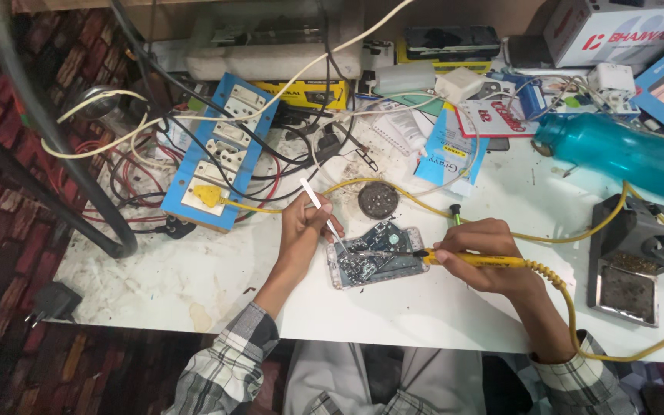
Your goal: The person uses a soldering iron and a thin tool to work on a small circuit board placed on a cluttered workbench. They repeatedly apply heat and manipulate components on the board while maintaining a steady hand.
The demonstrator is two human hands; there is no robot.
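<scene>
An opened phone point(370, 260) with its circuit board bare lies on the white workbench point(194, 277). My left hand point(303, 230) grips thin white tweezers point(318, 201), their tip down on the board's left part. My right hand point(479, 253) holds a yellow soldering iron point(476, 260) like a pen, its metal tip reaching left over the board. The iron's yellow cord point(570, 307) loops off to the right.
A round dark tin point(379, 199) sits just behind the phone. A blue power strip point(220, 150) with tangled cables lies at the left. At the right stand a grey iron stand point(639, 253) and a teal bottle point(624, 154). Boxes and packets crowd the back.
</scene>
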